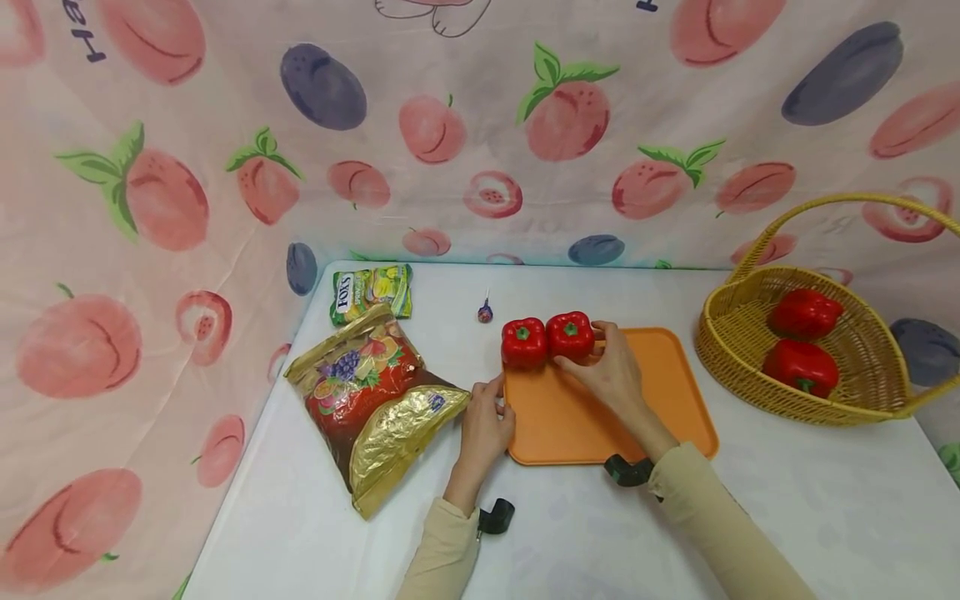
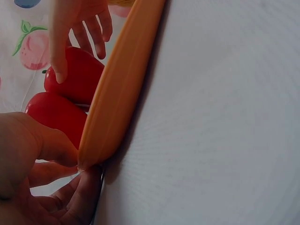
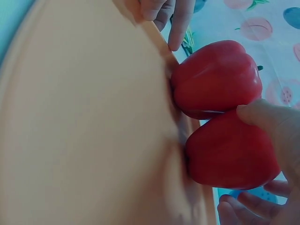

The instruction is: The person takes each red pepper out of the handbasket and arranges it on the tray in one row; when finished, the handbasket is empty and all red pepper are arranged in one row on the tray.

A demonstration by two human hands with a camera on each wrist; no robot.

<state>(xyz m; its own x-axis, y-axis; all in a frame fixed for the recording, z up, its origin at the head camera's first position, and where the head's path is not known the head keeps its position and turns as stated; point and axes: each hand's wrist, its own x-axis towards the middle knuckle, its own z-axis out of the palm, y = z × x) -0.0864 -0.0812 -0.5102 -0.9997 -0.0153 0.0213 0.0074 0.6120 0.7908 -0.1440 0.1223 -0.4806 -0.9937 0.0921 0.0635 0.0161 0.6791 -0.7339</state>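
Note:
Two red bell peppers stand side by side at the far left corner of an orange tray [image 1: 558,425], stems up. My right hand [image 1: 615,375] holds the right bell pepper [image 1: 572,335], thumb on its near side and fingers around its far right side. The left bell pepper [image 1: 523,345] sits against it, close to the tray's left rim. At that rim my left hand [image 1: 486,427] grips the tray edge between thumb and fingers; the left wrist view shows this pinch at the tray corner [image 2: 110,112].
A yellow wicker basket [image 1: 716,367] with two more red peppers [image 1: 802,367] stands right of the tray. To the left lie a large gold and red candy bag [image 1: 375,396] and a green Fox's packet [image 1: 371,292]. A wrapped lollipop [image 1: 485,312] lies behind the tray.

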